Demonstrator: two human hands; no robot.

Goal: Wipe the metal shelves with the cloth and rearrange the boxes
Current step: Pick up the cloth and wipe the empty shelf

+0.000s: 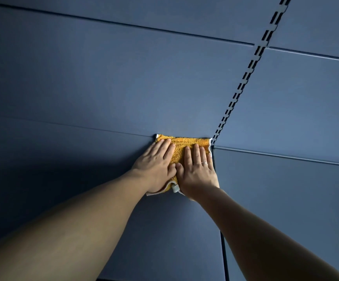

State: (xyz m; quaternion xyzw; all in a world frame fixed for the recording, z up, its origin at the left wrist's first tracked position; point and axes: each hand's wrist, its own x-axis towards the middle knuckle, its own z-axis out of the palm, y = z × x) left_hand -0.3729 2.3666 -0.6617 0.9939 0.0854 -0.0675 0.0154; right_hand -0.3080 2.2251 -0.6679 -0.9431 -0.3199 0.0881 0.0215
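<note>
Left hand (154, 165) and right hand (197, 171) press flat, fingers straight, on the cloth (193, 142) on the shelf (164, 230); the upright (245, 78) rises at 1 o'clock.

My right hand (197, 169) wears one thin, pale metal ring (204, 163) low on its fourth finger, a plain narrow band that catches a small glint of light. My left hand (156, 165), my left forearm (73, 226) and my right forearm (266, 236) are bare, uncovered all the way back to the near edge of view.
</note>
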